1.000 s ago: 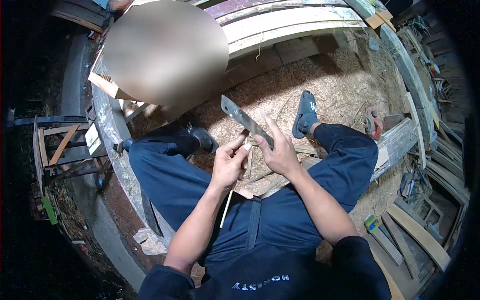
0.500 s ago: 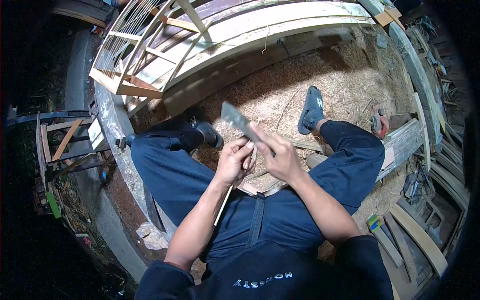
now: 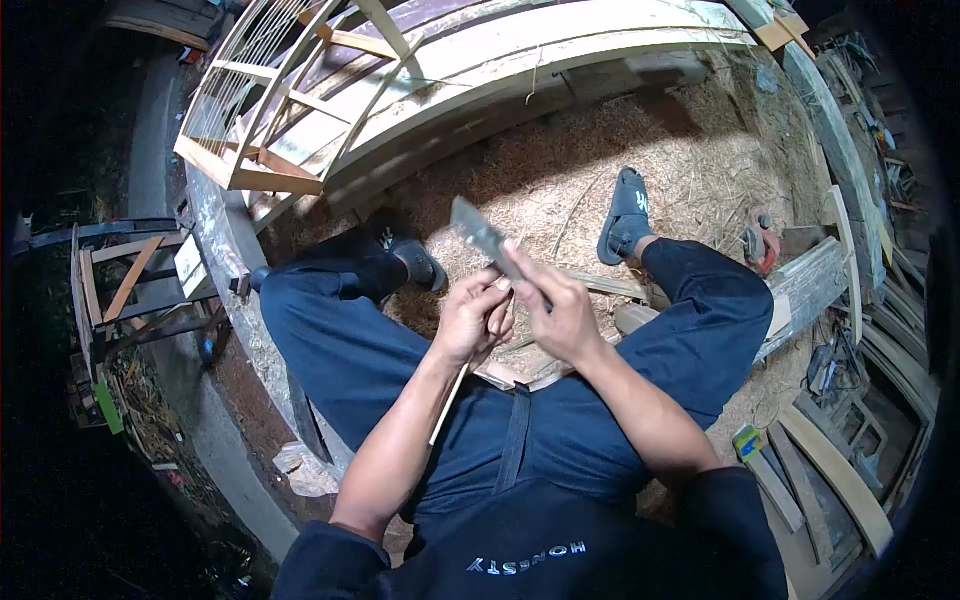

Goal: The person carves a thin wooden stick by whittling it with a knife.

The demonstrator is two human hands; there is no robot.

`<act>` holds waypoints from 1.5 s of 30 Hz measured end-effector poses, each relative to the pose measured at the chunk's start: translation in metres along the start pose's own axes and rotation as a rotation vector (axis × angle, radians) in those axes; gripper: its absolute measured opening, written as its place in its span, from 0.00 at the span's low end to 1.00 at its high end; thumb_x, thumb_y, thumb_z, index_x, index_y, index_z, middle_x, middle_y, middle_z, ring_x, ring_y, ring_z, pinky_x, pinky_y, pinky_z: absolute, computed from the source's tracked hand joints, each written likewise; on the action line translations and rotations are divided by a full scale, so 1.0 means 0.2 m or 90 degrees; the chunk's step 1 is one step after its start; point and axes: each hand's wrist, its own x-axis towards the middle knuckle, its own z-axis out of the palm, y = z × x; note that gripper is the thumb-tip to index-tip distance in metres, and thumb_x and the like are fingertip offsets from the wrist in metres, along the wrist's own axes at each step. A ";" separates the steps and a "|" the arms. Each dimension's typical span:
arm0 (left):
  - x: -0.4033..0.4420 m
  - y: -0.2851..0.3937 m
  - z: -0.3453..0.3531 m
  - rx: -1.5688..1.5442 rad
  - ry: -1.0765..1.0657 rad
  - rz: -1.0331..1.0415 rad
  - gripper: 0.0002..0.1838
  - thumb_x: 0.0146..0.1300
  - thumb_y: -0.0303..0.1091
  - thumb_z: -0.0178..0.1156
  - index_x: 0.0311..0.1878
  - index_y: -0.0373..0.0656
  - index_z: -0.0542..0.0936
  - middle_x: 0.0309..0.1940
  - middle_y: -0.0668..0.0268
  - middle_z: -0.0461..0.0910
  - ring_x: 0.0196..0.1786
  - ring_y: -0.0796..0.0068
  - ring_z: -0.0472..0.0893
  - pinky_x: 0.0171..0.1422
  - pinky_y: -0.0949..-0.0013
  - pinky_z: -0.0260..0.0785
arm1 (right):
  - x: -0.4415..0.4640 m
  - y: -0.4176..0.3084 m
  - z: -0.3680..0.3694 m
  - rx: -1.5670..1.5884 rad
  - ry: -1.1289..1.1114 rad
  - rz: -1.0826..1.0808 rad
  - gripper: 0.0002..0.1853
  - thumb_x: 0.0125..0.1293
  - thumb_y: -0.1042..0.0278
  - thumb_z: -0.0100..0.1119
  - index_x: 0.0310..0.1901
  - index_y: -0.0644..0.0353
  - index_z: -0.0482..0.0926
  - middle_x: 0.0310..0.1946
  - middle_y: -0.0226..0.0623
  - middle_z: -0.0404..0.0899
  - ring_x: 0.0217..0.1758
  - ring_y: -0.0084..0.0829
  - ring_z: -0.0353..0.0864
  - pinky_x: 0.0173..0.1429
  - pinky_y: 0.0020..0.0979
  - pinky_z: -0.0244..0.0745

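My left hand [image 3: 472, 318] is closed around a thin pale wooden strip [image 3: 447, 408], whose lower part slants down over my lap. In my right hand [image 3: 560, 315] is a flat metal blade [image 3: 480, 232], tilted up and to the left, with my fingers wrapped round its lower part. The two hands are close together above my lap, and the blade's lower part lies by my left fingertips. The strip's upper end is mostly hidden between the hands.
A wooden frame with thin wires [image 3: 275, 180] rests on the pale bench [image 3: 480, 65] at the upper left. A red clamp-like tool [image 3: 765, 248] lies right of my foot. Wood strips [image 3: 840, 470] and a green-yellow object [image 3: 746, 442] are at the lower right. Shavings cover the ground.
The blade has swung from a low slant to a steeper tilt, and my right hand has turned with it. The strip has shifted slightly left. The wooden frame, blurred over earlier, now shows.
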 end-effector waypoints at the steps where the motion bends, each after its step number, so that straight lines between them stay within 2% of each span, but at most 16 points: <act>1: 0.00 0.00 0.00 -0.022 -0.024 0.000 0.19 0.76 0.29 0.50 0.68 0.38 0.69 0.13 0.72 0.64 0.13 0.81 0.62 0.19 0.74 0.58 | 0.03 0.01 0.01 0.042 0.058 0.002 0.25 0.75 0.64 0.55 0.72 0.46 0.72 0.32 0.54 0.83 0.30 0.46 0.83 0.39 0.42 0.78; 4: -0.01 0.02 0.02 -0.052 -0.062 -0.006 0.16 0.76 0.31 0.51 0.62 0.36 0.72 0.13 0.71 0.66 0.13 0.81 0.63 0.19 0.74 0.56 | 0.03 0.04 0.00 0.054 0.095 0.002 0.25 0.74 0.63 0.56 0.72 0.48 0.72 0.32 0.55 0.82 0.30 0.47 0.84 0.39 0.44 0.78; 6: -0.01 0.01 0.01 -0.033 -0.018 -0.018 0.21 0.77 0.30 0.50 0.70 0.36 0.67 0.12 0.72 0.64 0.12 0.82 0.61 0.18 0.75 0.53 | -0.01 0.01 0.00 0.045 0.061 0.001 0.24 0.75 0.64 0.55 0.72 0.49 0.73 0.32 0.56 0.82 0.29 0.48 0.83 0.39 0.44 0.78; 8: 0.00 0.00 0.00 -0.027 0.000 -0.023 0.18 0.77 0.31 0.50 0.65 0.35 0.70 0.12 0.73 0.63 0.11 0.82 0.60 0.16 0.74 0.52 | 0.00 0.00 0.01 0.045 0.040 -0.003 0.24 0.75 0.65 0.55 0.71 0.50 0.73 0.32 0.56 0.82 0.29 0.49 0.83 0.39 0.43 0.78; 10: -0.02 0.03 0.04 -0.053 -0.073 -0.011 0.07 0.78 0.32 0.48 0.51 0.40 0.71 0.13 0.74 0.63 0.09 0.83 0.58 0.15 0.77 0.50 | 0.03 0.03 0.01 0.073 0.091 0.033 0.25 0.74 0.63 0.56 0.71 0.48 0.74 0.30 0.53 0.81 0.28 0.46 0.82 0.38 0.42 0.77; 12: -0.03 0.03 0.05 -0.045 -0.062 -0.015 0.06 0.78 0.31 0.48 0.50 0.40 0.72 0.13 0.73 0.63 0.09 0.83 0.58 0.15 0.77 0.50 | 0.03 0.02 -0.01 0.044 0.125 -0.005 0.24 0.75 0.63 0.56 0.71 0.48 0.74 0.27 0.51 0.80 0.27 0.44 0.82 0.37 0.42 0.77; 14: -0.03 0.01 0.00 -0.060 -0.063 -0.008 0.20 0.79 0.31 0.49 0.69 0.35 0.68 0.12 0.73 0.63 0.10 0.83 0.59 0.15 0.75 0.50 | -0.01 -0.03 -0.03 0.007 0.032 -0.006 0.24 0.75 0.65 0.54 0.71 0.49 0.74 0.30 0.53 0.82 0.28 0.46 0.82 0.38 0.41 0.77; 18: -0.06 0.02 0.06 -0.087 -0.039 0.005 0.14 0.78 0.31 0.50 0.59 0.33 0.73 0.12 0.73 0.63 0.11 0.83 0.60 0.16 0.76 0.50 | 0.06 0.01 -0.02 0.067 0.136 0.005 0.25 0.73 0.63 0.58 0.71 0.45 0.74 0.29 0.51 0.81 0.29 0.46 0.82 0.38 0.42 0.77; 20: -0.06 0.02 0.05 -0.077 -0.037 0.016 0.17 0.78 0.31 0.50 0.63 0.33 0.71 0.12 0.73 0.62 0.12 0.83 0.59 0.16 0.77 0.50 | 0.03 0.01 -0.02 0.062 0.150 -0.043 0.25 0.73 0.62 0.58 0.71 0.48 0.74 0.30 0.53 0.82 0.29 0.46 0.83 0.39 0.42 0.78; 22: -0.05 0.02 0.03 -0.023 -0.018 -0.025 0.26 0.78 0.30 0.49 0.76 0.35 0.62 0.12 0.73 0.62 0.11 0.84 0.59 0.16 0.77 0.51 | -0.01 -0.03 -0.05 -0.027 0.008 0.012 0.25 0.74 0.64 0.55 0.71 0.52 0.73 0.38 0.57 0.85 0.32 0.46 0.85 0.41 0.42 0.80; 26: -0.07 0.03 0.07 -0.029 -0.081 0.015 0.26 0.76 0.33 0.52 0.75 0.39 0.67 0.11 0.74 0.60 0.09 0.85 0.55 0.15 0.77 0.49 | 0.09 0.04 -0.11 0.053 0.084 0.160 0.24 0.78 0.65 0.49 0.73 0.51 0.70 0.44 0.54 0.87 0.36 0.40 0.87 0.50 0.42 0.83; 27: -0.07 0.04 0.07 -0.019 -0.099 0.009 0.30 0.76 0.33 0.52 0.79 0.41 0.60 0.11 0.74 0.60 0.09 0.86 0.54 0.15 0.78 0.49 | 0.10 0.06 -0.11 0.030 0.151 0.072 0.23 0.79 0.64 0.47 0.73 0.54 0.70 0.42 0.51 0.88 0.36 0.36 0.87 0.51 0.41 0.83; 32: -0.05 0.04 0.05 0.022 -0.076 0.029 0.29 0.77 0.34 0.51 0.78 0.40 0.62 0.11 0.74 0.61 0.09 0.86 0.55 0.15 0.78 0.50 | 0.04 0.01 -0.14 0.156 0.078 0.274 0.23 0.80 0.64 0.47 0.71 0.62 0.72 0.39 0.51 0.86 0.40 0.37 0.88 0.46 0.38 0.81; 35: -0.05 0.05 0.06 0.028 -0.038 0.019 0.28 0.77 0.34 0.51 0.77 0.39 0.63 0.11 0.74 0.62 0.09 0.86 0.54 0.14 0.78 0.50 | 0.02 0.02 -0.08 0.066 0.151 0.000 0.20 0.77 0.66 0.53 0.66 0.62 0.78 0.31 0.43 0.79 0.28 0.32 0.80 0.34 0.36 0.76; 41: -0.03 -0.01 -0.01 -0.001 0.045 0.013 0.24 0.77 0.32 0.50 0.74 0.41 0.70 0.12 0.71 0.65 0.09 0.84 0.58 0.14 0.77 0.52 | -0.03 -0.06 -0.04 0.042 0.106 -0.025 0.22 0.69 0.71 0.63 0.65 0.55 0.81 0.38 0.46 0.80 0.32 0.39 0.83 0.36 0.38 0.79; 45: -0.05 0.01 0.02 -0.031 0.005 0.011 0.11 0.77 0.32 0.50 0.53 0.36 0.77 0.10 0.71 0.63 0.08 0.82 0.56 0.13 0.75 0.51 | 0.02 -0.03 -0.04 0.030 0.125 0.003 0.23 0.67 0.71 0.65 0.64 0.55 0.81 0.37 0.47 0.80 0.33 0.41 0.84 0.38 0.38 0.80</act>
